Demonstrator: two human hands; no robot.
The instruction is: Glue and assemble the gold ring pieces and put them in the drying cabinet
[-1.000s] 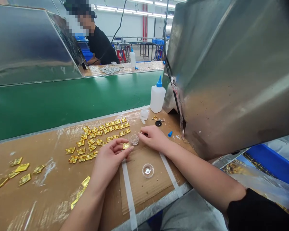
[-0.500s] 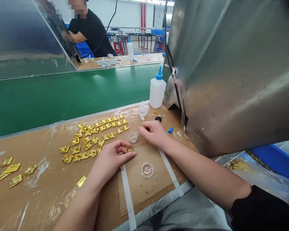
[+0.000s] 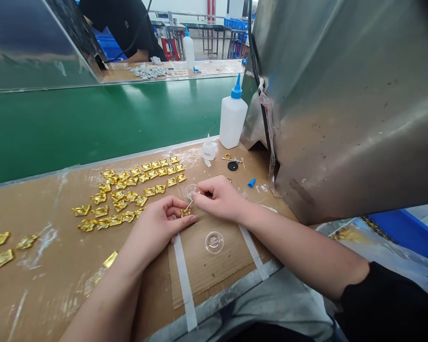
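Between the thumb and fingers of my left hand (image 3: 164, 221) is a small gold-coloured metal piece (image 3: 186, 213), held just above the cardboard. My right hand (image 3: 219, 199) pinches a thin pale stick (image 3: 189, 205), whose tip meets the gold piece or hovers right at it. Partly behind my right fingers stands a small clear cup (image 3: 190, 191). Closer to me, a second clear cup (image 3: 214, 242) rests on a taped cardboard pad (image 3: 221, 270). Rows of similar gold pieces (image 3: 152, 175) lie left of my hands.
A white bottle with a blue nozzle (image 3: 233, 118) and a small white bottle (image 3: 209, 149) stand at the back. Near them lie a black disc (image 3: 232, 166) and a blue cap (image 3: 251, 183). A large metal panel (image 3: 342, 118) rises at right. Across the green belt (image 3: 128, 118) a person (image 3: 124, 26) bends over.
My right hand has brought the stick from the clear cup down to the gold piece in my left hand. The view has tilted down slightly. The person opposite leans lower.
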